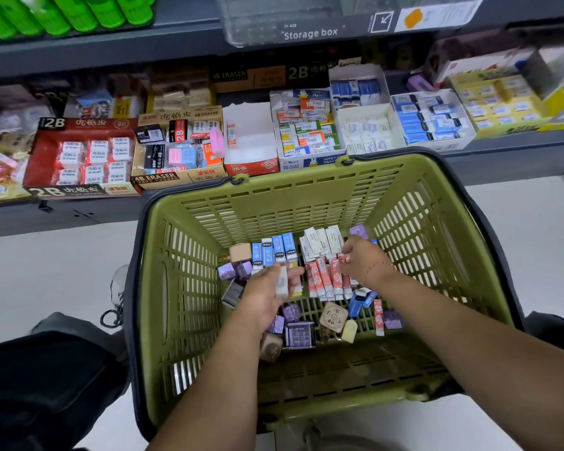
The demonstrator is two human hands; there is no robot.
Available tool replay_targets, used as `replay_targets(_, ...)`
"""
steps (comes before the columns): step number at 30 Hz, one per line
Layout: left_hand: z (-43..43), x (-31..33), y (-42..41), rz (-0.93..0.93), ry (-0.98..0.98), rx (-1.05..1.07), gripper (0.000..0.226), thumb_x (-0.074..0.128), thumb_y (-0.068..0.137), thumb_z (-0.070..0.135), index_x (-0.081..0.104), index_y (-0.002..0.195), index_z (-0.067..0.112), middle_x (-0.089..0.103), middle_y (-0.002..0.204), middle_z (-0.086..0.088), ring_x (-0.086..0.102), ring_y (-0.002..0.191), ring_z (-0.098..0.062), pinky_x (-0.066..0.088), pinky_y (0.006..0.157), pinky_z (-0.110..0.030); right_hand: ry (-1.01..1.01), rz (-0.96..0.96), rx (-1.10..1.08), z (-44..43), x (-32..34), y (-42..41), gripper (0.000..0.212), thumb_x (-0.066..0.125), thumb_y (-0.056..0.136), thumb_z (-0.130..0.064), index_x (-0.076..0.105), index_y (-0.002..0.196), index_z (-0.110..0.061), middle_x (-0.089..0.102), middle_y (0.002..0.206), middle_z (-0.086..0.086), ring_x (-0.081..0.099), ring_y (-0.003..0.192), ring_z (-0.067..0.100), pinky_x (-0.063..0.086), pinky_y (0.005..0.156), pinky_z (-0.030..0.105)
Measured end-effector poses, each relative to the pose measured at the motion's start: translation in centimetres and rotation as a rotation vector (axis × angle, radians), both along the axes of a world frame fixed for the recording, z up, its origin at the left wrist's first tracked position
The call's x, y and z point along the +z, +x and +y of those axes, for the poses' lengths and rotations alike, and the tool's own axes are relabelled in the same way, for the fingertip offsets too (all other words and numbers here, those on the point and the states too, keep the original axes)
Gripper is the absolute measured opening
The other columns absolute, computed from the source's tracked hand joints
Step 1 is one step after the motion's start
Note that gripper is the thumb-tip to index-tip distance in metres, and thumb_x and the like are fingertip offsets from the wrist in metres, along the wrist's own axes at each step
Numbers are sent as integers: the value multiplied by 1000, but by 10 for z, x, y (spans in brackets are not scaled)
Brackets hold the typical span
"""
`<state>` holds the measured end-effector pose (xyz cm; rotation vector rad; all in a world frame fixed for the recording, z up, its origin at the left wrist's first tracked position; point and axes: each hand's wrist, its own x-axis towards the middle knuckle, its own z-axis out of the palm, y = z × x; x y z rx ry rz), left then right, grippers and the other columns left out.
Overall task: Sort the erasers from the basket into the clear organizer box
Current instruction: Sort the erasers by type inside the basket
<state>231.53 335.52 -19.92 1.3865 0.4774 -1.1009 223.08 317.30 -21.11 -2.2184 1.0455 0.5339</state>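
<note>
While both bare forearms reach down into the basket (274, 209), the left hand (267, 296) stretches forward over the left half of the pile, its thumb and fingers pinching a white eraser (282, 281) that stands on end. The right hand (363, 263) is turned back up, a thin red thread (380, 265) round its wrist. Its bent fingers rest on the top of a row of red erasers (323, 278); whether they grip one cannot be told. The basket is olive green with slatted walls and a dark handle lying round its rim, and it stands on the pale floor (62, 255) just before a low shelf (502, 157). Inside, blue erasers (275, 250) stand in a row near the far wall, with white packs (323, 240) just beside them. Purple erasers (233, 270) lie at the left. More purple, beige and blue ones lie loose between the two wrists. The box (306, 14), clear and marked "Storage box", sits on the upper shelf, well apart from the basket. Open cartons (79, 151) of erasers fill the low shelf.
</note>
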Motion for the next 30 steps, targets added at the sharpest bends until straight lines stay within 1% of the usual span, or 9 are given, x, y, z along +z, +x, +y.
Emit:
replay_targets(2,3,1,2,-53,-1,24,31,44,102,23,63,111,0,75,92,-7,67,73,-11,55,69,-23,11,-92,-8,10,5,5,16,66,86,-27,57,98,-20,64,92,2,62,78,16,44,63,22)
replay_targets(6,3,4,2,-135,83,43,36,61,92,29,64,114,1,71,110,-13,63,110,-28,42,105,-43,667,-226,-153,46,19,22,9,62,91,-28,62,93,-19,67,85,-1,61,64,8,46,53,17)
replay_targets(9,2,6,-1,-115,80,30,34,70,84,31,66,106,6,67,118,-13,57,119,-31,33,111,-48,928,-200,-302,69,22,24,6,64,90,-18,61,87,-14,66,70,2,63,58,8,49,50,19)
replay_targets(14,-18,7,-7,-380,172,-156,11,65,91,29,67,93,19,69,102,4,59,95,-15,44,76,-22,768,-252,-475,42,24,22,9,64,89,-14,62,92,-5,58,64,5,51,52,13,45,47,19)
replay_targets(17,-40,8,-2,-558,246,-350,32,50,99,30,61,123,12,61,126,-4,54,108,-16,38,89,-22,450,-329,-548,6,15,24,30,63,90,-17,63,116,-1,61,78,5,48,58,10,42,59,19)
replay_targets(20,-58,7,6,-605,299,-493,42,38,104,28,48,140,7,48,144,-9,45,130,-25,35,103,-29,305,-351,-517,-10,5,31,30,63,90,-15,65,116,1,66,110,10,58,90,18,45,78,22)
replay_targets(24,-78,7,9,-493,323,-600,50,31,105,33,32,147,6,32,154,-12,34,139,-28,30,108,-32,286,-347,-477,-9,-7,43,19,68,85,-5,67,100,6,62,91,4,55,87,15,45,83,24)
replay_targets(28,-85,8,11,-460,348,-624,52,30,104,37,30,148,9,32,153,-12,35,137,-27,32,105,-32,186,-275,-315,-8,-6,50,21,73,80,-12,59,64,-15,61,64,0,55,57,11,44,53,9)
replay_targets(30,-82,8,12,-464,329,-623,49,32,104,36,33,146,11,34,153,-10,36,136,-26,32,104,-31,191,-235,-266,-9,-3,49,26,74,80,-15,55,61,-16,66,72,10,59,61,20,55,66,23)
